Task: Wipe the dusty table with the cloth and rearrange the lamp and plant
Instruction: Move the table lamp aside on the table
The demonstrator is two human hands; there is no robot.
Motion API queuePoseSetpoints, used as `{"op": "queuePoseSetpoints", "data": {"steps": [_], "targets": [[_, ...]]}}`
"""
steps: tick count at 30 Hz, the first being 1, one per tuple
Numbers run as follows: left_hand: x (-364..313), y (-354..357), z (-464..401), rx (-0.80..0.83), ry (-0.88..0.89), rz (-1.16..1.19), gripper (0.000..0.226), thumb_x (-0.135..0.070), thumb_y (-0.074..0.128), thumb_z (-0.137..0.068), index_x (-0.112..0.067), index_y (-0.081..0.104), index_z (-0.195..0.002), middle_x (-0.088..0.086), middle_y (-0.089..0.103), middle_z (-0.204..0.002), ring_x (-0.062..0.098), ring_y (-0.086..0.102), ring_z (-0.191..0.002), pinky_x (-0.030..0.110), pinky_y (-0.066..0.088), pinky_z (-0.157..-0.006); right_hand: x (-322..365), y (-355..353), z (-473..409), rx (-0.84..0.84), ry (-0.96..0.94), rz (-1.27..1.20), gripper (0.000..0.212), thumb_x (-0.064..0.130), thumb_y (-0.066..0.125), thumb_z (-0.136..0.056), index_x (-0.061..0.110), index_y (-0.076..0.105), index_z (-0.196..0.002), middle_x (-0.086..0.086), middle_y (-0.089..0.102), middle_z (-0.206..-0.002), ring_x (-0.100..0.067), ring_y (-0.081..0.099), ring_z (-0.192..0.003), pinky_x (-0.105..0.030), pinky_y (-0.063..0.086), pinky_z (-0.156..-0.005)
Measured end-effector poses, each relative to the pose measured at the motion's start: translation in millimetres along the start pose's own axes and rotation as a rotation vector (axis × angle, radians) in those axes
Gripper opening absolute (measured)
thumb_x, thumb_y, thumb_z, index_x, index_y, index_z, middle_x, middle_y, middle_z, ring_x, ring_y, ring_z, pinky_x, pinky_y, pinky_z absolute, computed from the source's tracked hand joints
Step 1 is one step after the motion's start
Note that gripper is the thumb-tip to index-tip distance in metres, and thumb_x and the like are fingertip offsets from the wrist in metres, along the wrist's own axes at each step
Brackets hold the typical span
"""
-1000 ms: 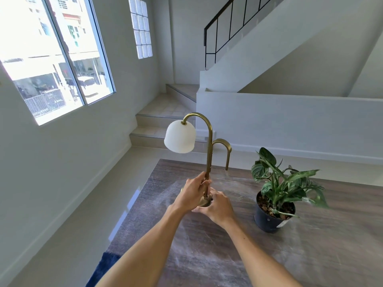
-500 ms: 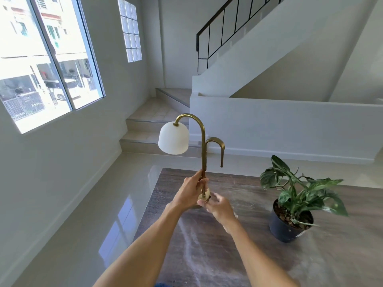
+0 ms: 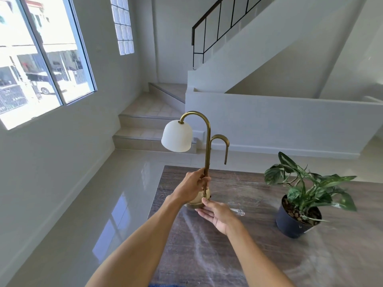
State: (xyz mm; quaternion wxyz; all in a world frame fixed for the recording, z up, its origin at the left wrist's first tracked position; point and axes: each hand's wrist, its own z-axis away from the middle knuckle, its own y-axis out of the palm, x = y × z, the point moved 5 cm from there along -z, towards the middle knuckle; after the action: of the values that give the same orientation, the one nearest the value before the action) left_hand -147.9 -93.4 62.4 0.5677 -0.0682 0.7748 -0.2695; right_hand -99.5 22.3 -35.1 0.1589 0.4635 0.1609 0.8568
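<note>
A brass lamp (image 3: pixel 207 141) with a white dome shade stands upright near the left edge of the dusty wooden table (image 3: pixel 259 255). My left hand (image 3: pixel 191 188) is closed around the lower part of its stem. My right hand (image 3: pixel 217 214) lies palm up against the lamp's round base, fingers spread, thumb on the base. A potted plant (image 3: pixel 304 195) in a dark pot sits on the table to the right, apart from both hands. A sliver of blue cloth (image 3: pixel 165 285) shows at the bottom edge.
The table's left edge (image 3: pixel 157 191) runs just beside the lamp, with glossy tiled floor (image 3: pixel 93 214) below. Stairs (image 3: pixel 149 125) and a white half wall (image 3: pixel 279 125) lie beyond the table. Dust streaks cover the tabletop.
The lamp has moved left toward the table's left edge, away from the plant. My right hand has opened out under the base. The view has shifted left and the cloth has nearly dropped from sight.
</note>
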Motion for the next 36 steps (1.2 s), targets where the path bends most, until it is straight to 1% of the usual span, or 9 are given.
{"op": "queuePoseSetpoints", "data": {"steps": [3, 6, 10, 16, 21, 24, 28, 31, 36], "targets": [[-3.5, -6.8, -8.9, -0.004, -0.03, 0.032, 0.012, -0.015, 0.054, -0.101, -0.007, 0.061, -0.095, 0.013, 0.07, -0.088, 0.017, 0.068, -0.077, 0.044, 0.06, -0.077, 6.1, 3.7, -8.2, 0.003, 0.016, -0.015, 0.031, 0.004, 0.068, -0.092, -0.012, 0.06, -0.118, -0.026, 0.074, -0.102, -0.032, 0.074, -0.09, -0.031, 0.062, -0.069], [-4.1, -13.4, -16.0, -0.052, -0.034, 0.033, 0.013, -0.015, 0.054, -0.101, -0.007, 0.062, -0.095, 0.012, 0.07, -0.088, 0.023, 0.07, -0.081, 0.045, 0.06, -0.081, 18.2, 9.2, -17.1, 0.007, 0.007, 0.022, 0.031, 0.004, 0.068, -0.092, -0.01, 0.06, -0.118, -0.026, 0.074, -0.103, -0.033, 0.073, -0.092, -0.032, 0.062, -0.069], [-2.4, -31.9, -29.4, -0.175, -0.07, 0.088, 0.015, -0.012, 0.049, -0.102, -0.006, 0.06, -0.095, 0.015, 0.07, -0.086, 0.031, 0.069, -0.083, 0.049, 0.058, -0.081, 34.3, 12.0, -31.3, 0.008, 0.005, 0.091, 0.034, 0.004, 0.067, -0.092, -0.009, 0.057, -0.123, -0.027, 0.071, -0.109, -0.034, 0.071, -0.095, -0.033, 0.061, -0.071], [12.4, -49.8, -41.0, -0.193, -0.088, -0.003, 0.016, -0.01, 0.051, -0.101, -0.004, 0.062, -0.091, 0.012, 0.071, -0.086, 0.023, 0.07, -0.081, 0.045, 0.059, -0.08, 36.5, 22.0, -60.0, 0.024, 0.031, 0.132, 0.039, 0.003, 0.07, -0.091, -0.01, 0.056, -0.124, -0.027, 0.071, -0.107, -0.034, 0.072, -0.094, -0.034, 0.062, -0.072], [24.4, -63.7, -56.3, -0.163, -0.017, -0.109, 0.015, -0.015, 0.055, -0.101, -0.01, 0.062, -0.088, 0.002, 0.07, -0.078, 0.016, 0.07, -0.074, 0.042, 0.06, -0.077, 30.3, 38.0, -79.8, 0.01, 0.054, 0.111, 0.034, 0.002, 0.075, -0.085, -0.009, 0.061, -0.114, -0.028, 0.072, -0.103, -0.036, 0.073, -0.092, -0.035, 0.062, -0.067], [31.0, -67.0, -66.3, -0.137, 0.003, -0.138, 0.014, -0.016, 0.056, -0.1, -0.011, 0.062, -0.089, 0.0, 0.07, -0.077, 0.014, 0.07, -0.073, 0.041, 0.059, -0.076, 32.9, 41.8, -94.1, -0.03, 0.055, 0.151, 0.034, 0.004, 0.078, -0.083, -0.01, 0.064, -0.111, -0.028, 0.073, -0.1, -0.034, 0.074, -0.086, -0.032, 0.061, -0.063], [44.2, -65.5, -79.1, -0.121, -0.019, -0.13, 0.014, -0.017, 0.056, -0.1, -0.015, 0.061, -0.087, -0.001, 0.07, -0.078, 0.013, 0.07, -0.075, 0.041, 0.059, -0.077, 37.6, 39.1, -110.2, -0.096, 0.052, 0.214, 0.025, 0.004, 0.079, -0.083, -0.01, 0.066, -0.101, -0.026, 0.072, -0.093, -0.031, 0.072, -0.079, -0.028, 0.06, -0.057], [57.6, -64.8, -88.9, -0.132, -0.048, -0.117, 0.016, -0.018, 0.055, -0.1, -0.019, 0.06, -0.085, -0.001, 0.07, -0.078, 0.015, 0.069, -0.076, 0.042, 0.059, -0.077, 39.9, 36.9, -120.9, -0.131, 0.056, 0.216, 0.017, 0.002, 0.078, -0.083, -0.006, 0.065, -0.089, -0.026, 0.071, -0.092, -0.031, 0.071, -0.077, -0.028, 0.061, -0.058], [75.7, -58.4, -102.1, -0.129, -0.061, -0.126, 0.013, -0.018, 0.055, -0.1, -0.016, 0.061, -0.088, -0.002, 0.07, -0.08, 0.013, 0.068, -0.077, 0.041, 0.058, -0.078, 43.4, 35.7, -135.2, -0.203, 0.049, 0.209, 0.016, -0.002, 0.077, -0.083, -0.005, 0.062, -0.082, -0.027, 0.068, -0.094, -0.032, 0.069, -0.084, -0.028, 0.06, -0.054]]}}
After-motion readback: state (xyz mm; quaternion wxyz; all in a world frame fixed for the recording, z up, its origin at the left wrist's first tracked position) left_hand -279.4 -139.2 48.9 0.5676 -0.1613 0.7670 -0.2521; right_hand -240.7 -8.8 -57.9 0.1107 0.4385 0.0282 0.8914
